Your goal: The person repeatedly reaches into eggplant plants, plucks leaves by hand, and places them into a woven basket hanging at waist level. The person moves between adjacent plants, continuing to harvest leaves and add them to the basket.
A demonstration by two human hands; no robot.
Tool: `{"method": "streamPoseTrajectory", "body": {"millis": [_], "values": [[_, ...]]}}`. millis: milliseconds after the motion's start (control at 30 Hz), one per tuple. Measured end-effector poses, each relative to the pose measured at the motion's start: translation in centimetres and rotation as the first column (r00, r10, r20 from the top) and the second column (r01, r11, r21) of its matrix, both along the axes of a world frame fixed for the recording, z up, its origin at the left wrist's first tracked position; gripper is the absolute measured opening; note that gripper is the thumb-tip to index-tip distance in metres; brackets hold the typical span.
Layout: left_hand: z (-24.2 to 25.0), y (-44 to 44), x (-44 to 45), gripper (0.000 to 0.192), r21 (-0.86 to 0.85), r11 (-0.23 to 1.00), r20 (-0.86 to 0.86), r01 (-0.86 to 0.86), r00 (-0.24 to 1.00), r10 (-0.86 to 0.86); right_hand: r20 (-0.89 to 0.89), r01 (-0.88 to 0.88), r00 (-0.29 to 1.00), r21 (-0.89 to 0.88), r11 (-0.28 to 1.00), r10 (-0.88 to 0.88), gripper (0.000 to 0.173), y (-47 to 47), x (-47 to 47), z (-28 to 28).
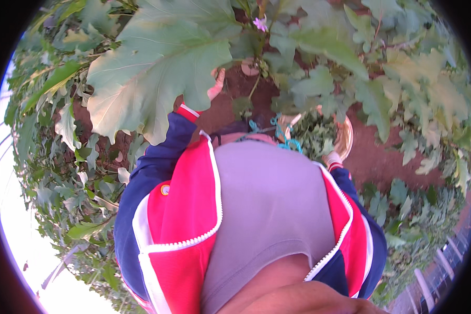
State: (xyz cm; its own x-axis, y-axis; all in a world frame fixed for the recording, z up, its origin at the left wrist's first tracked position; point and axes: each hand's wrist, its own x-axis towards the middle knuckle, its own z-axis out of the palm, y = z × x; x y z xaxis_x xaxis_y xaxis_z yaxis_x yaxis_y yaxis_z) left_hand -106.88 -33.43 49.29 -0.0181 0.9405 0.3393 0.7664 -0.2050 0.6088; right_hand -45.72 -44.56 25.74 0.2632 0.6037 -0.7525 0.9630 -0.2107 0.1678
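Observation:
A broad, lobed eggplant leaf (153, 74) spreads over my left forearm and covers much of my left hand (216, 85). Only some fingers show past the leaf's right edge; whether they hold anything is hidden. Low at my right side, my right hand (332, 157) grips the near rim of a round, tan, basket-like container (344, 135). Cut-looking green leaves (318, 131) fill its middle. Teal cord (287, 142) is knotted at the container's left side, by my waist. Ahead of me, a small purple flower (260, 24) hangs on an eggplant stem.
Dense eggplant foliage (412, 78) surrounds me on both sides and in front. Reddish-brown soil (376, 161) shows between the plants. A pale round disc (249, 67) lies near the stem base. Bright light-coloured sheeting (15, 219) curves along the left edge.

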Motion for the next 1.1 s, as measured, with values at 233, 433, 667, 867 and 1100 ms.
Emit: {"method": "streamPoseTrajectory", "body": {"millis": [233,433,667,867,1100], "values": [[4.6,8.1,-6.0,0.039,0.323,0.849,-0.373,0.419,0.88,-0.292,-0.686,0.071,0.637,0.507,0.859,0.352,0.038,10.5,-23.7,10.3],[-1.1,12.1,-6.0,0.034,0.522,0.836,-0.318,0.169,0.948,0.007,-0.707,0.031,0.306,0.677,0.735,0.638,0.029,16.2,-40.5,21.3],[-3.1,12.3,-14.2,0.029,0.048,0.909,-0.182,0.413,0.899,-0.399,-0.512,0.052,0.221,0.856,0.514,0.83,0.028,19.9,-52.6,22.6],[-1.3,17.5,-16.1,0.027,-0.18,0.773,0.21,0.608,0.791,-0.574,-0.821,0.792,-0.219,0.166,0.588,0.527,0.032,26.3,-52.8,31.1],[4.7,28.4,-10.5,0.019,0.409,0.85,0.76,0.332,0.392,-0.519,-0.514,0.944,0.121,0.324,0.062,0.849,0.021,36.8,-59.9,38.7]]}}
